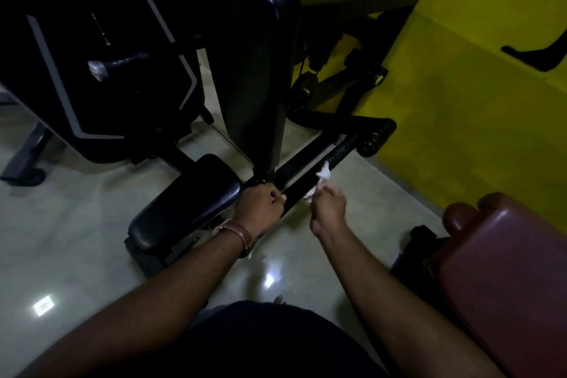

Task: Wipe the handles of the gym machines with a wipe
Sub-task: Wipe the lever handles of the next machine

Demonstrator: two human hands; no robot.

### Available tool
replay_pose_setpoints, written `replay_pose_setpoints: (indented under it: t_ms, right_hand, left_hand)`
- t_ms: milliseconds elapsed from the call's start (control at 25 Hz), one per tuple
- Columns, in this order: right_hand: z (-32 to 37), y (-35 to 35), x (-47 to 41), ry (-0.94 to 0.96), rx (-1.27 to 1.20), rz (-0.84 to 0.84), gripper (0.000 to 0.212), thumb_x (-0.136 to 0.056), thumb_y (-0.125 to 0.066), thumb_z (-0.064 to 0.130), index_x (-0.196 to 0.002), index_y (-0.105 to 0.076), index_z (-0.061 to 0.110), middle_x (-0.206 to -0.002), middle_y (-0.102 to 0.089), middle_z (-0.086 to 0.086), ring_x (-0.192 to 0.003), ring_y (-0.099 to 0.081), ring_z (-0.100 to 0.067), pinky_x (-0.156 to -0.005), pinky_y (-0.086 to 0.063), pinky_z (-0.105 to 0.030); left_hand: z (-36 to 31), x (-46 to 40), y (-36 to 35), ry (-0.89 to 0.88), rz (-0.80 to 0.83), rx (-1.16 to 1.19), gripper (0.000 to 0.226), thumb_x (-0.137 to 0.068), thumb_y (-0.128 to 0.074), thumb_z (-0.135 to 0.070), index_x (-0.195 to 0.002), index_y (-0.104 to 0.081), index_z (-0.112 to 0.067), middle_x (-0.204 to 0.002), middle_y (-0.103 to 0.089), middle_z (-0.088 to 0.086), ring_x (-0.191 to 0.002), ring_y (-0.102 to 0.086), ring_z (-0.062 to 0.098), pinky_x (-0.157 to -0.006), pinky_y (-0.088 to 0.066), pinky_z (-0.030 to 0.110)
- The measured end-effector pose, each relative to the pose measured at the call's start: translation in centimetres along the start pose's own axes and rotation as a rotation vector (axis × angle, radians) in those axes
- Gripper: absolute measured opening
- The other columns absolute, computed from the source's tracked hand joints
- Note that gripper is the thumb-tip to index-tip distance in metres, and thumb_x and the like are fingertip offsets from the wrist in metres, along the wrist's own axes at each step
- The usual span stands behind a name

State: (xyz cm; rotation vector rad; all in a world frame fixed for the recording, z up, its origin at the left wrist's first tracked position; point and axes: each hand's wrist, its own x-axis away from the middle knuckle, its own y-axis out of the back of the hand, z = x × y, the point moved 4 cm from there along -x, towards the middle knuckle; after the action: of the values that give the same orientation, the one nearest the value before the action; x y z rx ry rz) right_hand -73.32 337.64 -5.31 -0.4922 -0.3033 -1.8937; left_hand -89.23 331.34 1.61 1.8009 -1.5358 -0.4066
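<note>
Wipe pinched by right hand; left hand grips bar beside seat

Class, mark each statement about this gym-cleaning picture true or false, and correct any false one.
1. The right hand holds a white wipe against the black bar. True.
2. The left hand hangs free at the person's side. False: it grips the near end of the same bar.
3. A brown strap sits on the left wrist. True.
4. The wall behind the machine is blue. False: it is yellow.
5. A dark red padded bench stands at the right. True.
</note>
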Motion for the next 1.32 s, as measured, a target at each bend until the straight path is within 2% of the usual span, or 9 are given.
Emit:
replay_pose_setpoints:
  t_ms: [120,280,360,600,800,920,1040,1200,1320]
  right_hand:
    - [-4.0,-2.4,4.3,-0.460,-0.480,0.287,0.037,-0.094,-0.031,-0.008,-0.081,-0.063,0.006,-0.078,-0.064,-0.014,-0.074,-0.061,-0.022,-0.063,-0.056,-0.032]
    - [-1.6,-2.8,0.5,-0.390,-0.683,0.193,0.033,-0.100,-0.031,0.002,-0.093,-0.063,0.002,-0.089,-0.069,-0.014,-0.088,-0.063,-0.020,-0.094,-0.050,-0.028]
    - [-0.9,-2.5,-0.7,-0.358,-0.674,0.071,0.020,-0.101,-0.039,0.008,-0.097,-0.059,0.006,-0.094,-0.064,-0.009,-0.087,-0.061,-0.015,-0.090,-0.051,-0.023]
    - [-3.4,-2.6,6.4,-0.396,-0.578,0.295,0.026,-0.099,-0.035,-0.005,-0.104,-0.059,0.001,-0.089,-0.071,-0.015,-0.075,-0.070,-0.019,-0.073,-0.059,-0.030]
    - [3.9,0.2,2.3,0.089,0.219,-0.127,0.012,-0.086,-0.062,0.008,-0.091,-0.073,0.011,-0.083,-0.070,-0.006,-0.063,-0.062,-0.016,-0.078,-0.059,-0.040]
    - [3.8,-1.6,6.9,0.644,0.818,-0.003,0.008,-0.083,-0.067,0.020,-0.081,-0.074,0.019,-0.084,-0.063,0.000,-0.075,-0.060,-0.014,-0.067,-0.051,-0.030]
    - [3.9,-1.8,6.6,0.862,0.938,0.163,0.012,-0.084,-0.066,0.025,-0.086,-0.078,0.020,-0.086,-0.059,0.000,-0.078,-0.055,-0.010,-0.066,-0.044,-0.025]
    - [7.6,0.3,0.7,0.768,0.883,0.014,0.011,-0.083,-0.071,0.019,-0.091,-0.078,0.019,-0.086,-0.059,-0.001,-0.080,-0.059,-0.019,-0.069,-0.045,-0.027]
    - [6.6,-0.6,2.6,0.992,0.915,0.272,0.011,-0.083,-0.071,0.013,-0.091,-0.078,0.017,-0.080,-0.060,-0.001,-0.073,-0.056,-0.012,-0.065,-0.043,-0.023]
  left_hand:
    - [-0.1,0.1,0.2,-0.077,-0.048,0.014,0.014,-0.084,-0.065,-0.026,-0.083,-0.068,-0.012,-0.084,-0.071,0.009,-0.083,-0.065,0.027,-0.071,-0.051,0.030]
    - [-0.3,0.3,0.0,-0.148,-0.064,-0.030,0.015,-0.085,-0.065,-0.025,-0.086,-0.065,-0.011,-0.092,-0.067,0.012,-0.087,-0.062,0.029,-0.073,-0.051,0.034]
    - [-0.4,0.4,0.0,-0.148,-0.051,-0.033,0.016,-0.086,-0.063,-0.026,-0.088,-0.064,-0.010,-0.096,-0.065,0.013,-0.089,-0.061,0.030,-0.075,-0.052,0.036]
    - [-0.3,0.1,0.0,-0.170,-0.037,-0.027,0.017,-0.085,-0.064,-0.022,-0.091,-0.063,-0.006,-0.099,-0.064,0.017,-0.093,-0.061,0.035,-0.078,-0.049,0.037]
    - [-0.7,0.1,-0.1,-0.160,-0.024,-0.059,0.019,-0.086,-0.062,-0.021,-0.095,-0.063,-0.004,-0.104,-0.064,0.019,-0.099,-0.060,0.037,-0.081,-0.050,0.037]
    - [-0.8,0.1,-0.2,-0.153,0.004,-0.050,0.023,-0.085,-0.060,-0.022,-0.102,-0.065,-0.007,-0.105,-0.066,0.017,-0.100,-0.061,0.034,-0.081,-0.050,0.035]
    - [-0.9,-0.2,-0.6,-0.146,0.039,-0.059,0.027,-0.086,-0.057,-0.022,-0.109,-0.065,-0.012,-0.109,-0.067,0.014,-0.103,-0.061,0.032,-0.083,-0.048,0.032]
    - [-1.2,-1.1,-1.5,-0.036,0.111,-0.171,0.028,-0.089,-0.051,-0.027,-0.105,-0.065,-0.008,-0.111,-0.065,0.020,-0.104,-0.060,0.039,-0.085,-0.049,0.036]
    - [-2.0,-2.3,-2.0,0.036,0.129,-0.152,0.036,-0.091,-0.049,-0.038,-0.107,-0.066,-0.009,-0.110,-0.066,0.018,-0.101,-0.061,0.038,-0.081,-0.048,0.034]
